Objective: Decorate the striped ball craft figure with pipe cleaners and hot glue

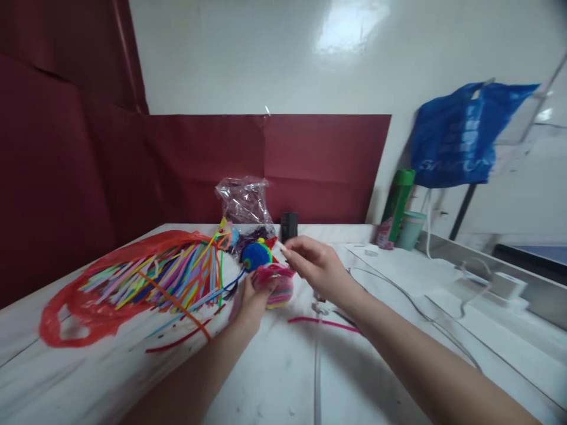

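Note:
My left hand [251,304] is closed around a pink fuzzy ball [280,289] with coloured stripes, apparently wound from pipe cleaners. My right hand [313,262] is just above and to the right of it, thumb and fingers pinched on a small white piece [280,245] whose kind I cannot make out. Right behind the pink ball sits a blue fuzzy ball [257,255] with green, yellow and red parts. A loose pink pipe cleaner [325,322] lies on the table below my right wrist.
Many coloured pipe cleaners [155,274] lie on a red plastic bag [62,319] at left. Behind are clear wrapping [245,200] and a black box [289,225]. At right stand a green can [398,195] and a pale green cup [410,230]; cables [411,301] cross the table.

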`<state>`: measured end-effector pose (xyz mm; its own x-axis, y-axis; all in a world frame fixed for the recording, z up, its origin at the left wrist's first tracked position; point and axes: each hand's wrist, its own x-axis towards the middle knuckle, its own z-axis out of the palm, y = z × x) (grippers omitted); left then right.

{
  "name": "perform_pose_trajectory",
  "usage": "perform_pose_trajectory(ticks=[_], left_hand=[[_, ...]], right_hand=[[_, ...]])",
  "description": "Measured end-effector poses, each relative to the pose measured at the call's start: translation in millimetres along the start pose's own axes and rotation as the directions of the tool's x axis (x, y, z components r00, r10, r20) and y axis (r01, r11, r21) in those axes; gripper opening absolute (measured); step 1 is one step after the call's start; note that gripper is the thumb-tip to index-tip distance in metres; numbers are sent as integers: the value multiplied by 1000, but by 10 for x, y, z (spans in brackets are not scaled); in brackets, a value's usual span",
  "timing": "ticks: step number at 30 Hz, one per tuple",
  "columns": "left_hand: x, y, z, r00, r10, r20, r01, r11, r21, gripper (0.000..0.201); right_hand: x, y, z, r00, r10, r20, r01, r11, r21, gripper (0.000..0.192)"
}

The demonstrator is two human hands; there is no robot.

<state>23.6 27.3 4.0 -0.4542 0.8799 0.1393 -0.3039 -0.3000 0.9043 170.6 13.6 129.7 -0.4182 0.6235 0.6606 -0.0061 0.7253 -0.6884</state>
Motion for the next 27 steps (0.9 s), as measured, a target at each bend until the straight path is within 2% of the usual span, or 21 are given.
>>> perform_pose_trajectory(ticks=[2,5,9,13,18,24,27], left_hand=[[-56,16,45,998,-57,14,57,998,21,59],[-159,41,135,995,-82,63,79,996,51,64],[-241,52,201,994,-77,73,66,988,143,68],[-237,38,214,995,-82,63,62,960,271,70],[-224,27,224,996,-77,37,63,954,292,72],[-236,29,214,991,-105,84,85,974,209,69],[-243,25,218,991,-107,85,85,969,232,70]], right_hand=[[-286,134,-184,1000,23,-10,-25,991,-130,16],[-544,458,-275,996,70,55,-51,959,-279,18],[-629,789,-210,994,15,106,42,854,-518,22],[-638,845,-176,986,56,158,74,696,-714,18],[-658,815,-181,979,103,176,71,637,-768,19],[-646,854,-162,986,58,156,73,691,-719,17],[-648,846,-145,982,98,163,56,674,-737,16]])
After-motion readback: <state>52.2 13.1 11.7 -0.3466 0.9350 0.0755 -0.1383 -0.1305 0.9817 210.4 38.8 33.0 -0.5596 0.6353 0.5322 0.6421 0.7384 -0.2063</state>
